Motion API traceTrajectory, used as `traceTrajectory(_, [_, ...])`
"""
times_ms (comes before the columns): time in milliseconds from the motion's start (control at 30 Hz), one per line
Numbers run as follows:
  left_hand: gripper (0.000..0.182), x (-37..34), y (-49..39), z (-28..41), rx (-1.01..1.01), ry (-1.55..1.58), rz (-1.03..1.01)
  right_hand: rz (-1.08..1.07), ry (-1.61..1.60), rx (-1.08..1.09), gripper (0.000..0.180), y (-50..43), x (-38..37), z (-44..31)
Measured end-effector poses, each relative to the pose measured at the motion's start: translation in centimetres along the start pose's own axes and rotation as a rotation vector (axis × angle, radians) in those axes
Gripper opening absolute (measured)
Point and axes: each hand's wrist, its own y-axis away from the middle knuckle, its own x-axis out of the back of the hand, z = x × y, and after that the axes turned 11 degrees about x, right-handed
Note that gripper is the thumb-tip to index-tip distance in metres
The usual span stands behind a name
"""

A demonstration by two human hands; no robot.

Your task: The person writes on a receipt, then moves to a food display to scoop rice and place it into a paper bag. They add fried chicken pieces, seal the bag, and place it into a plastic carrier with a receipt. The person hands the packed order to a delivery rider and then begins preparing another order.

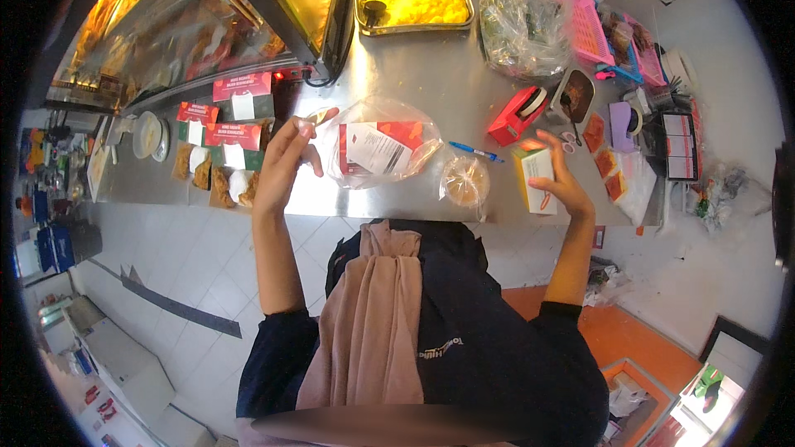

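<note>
My left hand (287, 158) is raised over the steel counter (397, 74), pinching a small pale piece (320, 117) too small to identify. Just right of it lies a clear plastic bag (431, 130) around a red and white box (413, 132), with a printed paper slip (379, 150) on top. My right hand (564, 183) grips a small white, yellow and green carton (535, 171) near the counter's front edge, thumb across its face. Between bag and carton are a blue pen (476, 151) and a round, plastic-wrapped container (464, 181) with pale brown contents.
Fried chicken pieces (222, 186) in printed paper sleeves lie at left, beneath a lit display cabinet (186, 31). A tray of yellow food (416, 3) stands behind. To the right are a red tape dispenser (517, 117), a metal sauce pan (574, 96), scissors (567, 141) and a pink basket (587, 25).
</note>
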Motion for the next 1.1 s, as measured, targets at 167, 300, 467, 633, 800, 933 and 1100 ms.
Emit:
traceTrajectory(167, [0.019,-2.0,-0.1,0.2,0.009,0.094,-0.008,-0.419,-0.392,0.053,0.089,-8.9,-9.4,-3.0])
traceTrajectory(300, [0.022,-1.9,0.4,0.4,-0.011,0.16,0.046,-0.545,0.819,0.328,0.077,-15.8,-21.4,-5.4])
traceTrajectory(467, [0.024,-0.7,-0.3,-0.1,-0.051,0.183,0.126,-0.309,1.032,0.821,0.071,-15.7,-21.8,3.5])
traceTrajectory(633, [0.02,0.7,0.1,-1.9,-0.085,0.18,0.194,-0.559,0.992,0.492,0.049,-11.0,-13.8,-2.6])
traceTrajectory(800, [0.034,-1.5,-1.8,-3.1,-0.05,-0.025,0.356,-0.331,0.696,0.897,0.032,-6.3,-7.4,-6.5])
traceTrajectory(933, [0.031,-3.8,-3.0,-3.2,-0.058,-0.177,0.465,0.073,1.119,0.994,0.013,-4.4,1.7,-9.7])
traceTrajectory(1100, [0.032,-1.3,-2.9,-5.6,0.028,-0.406,0.49,0.907,0.757,0.557,0.013,-3.9,24.1,-4.7])
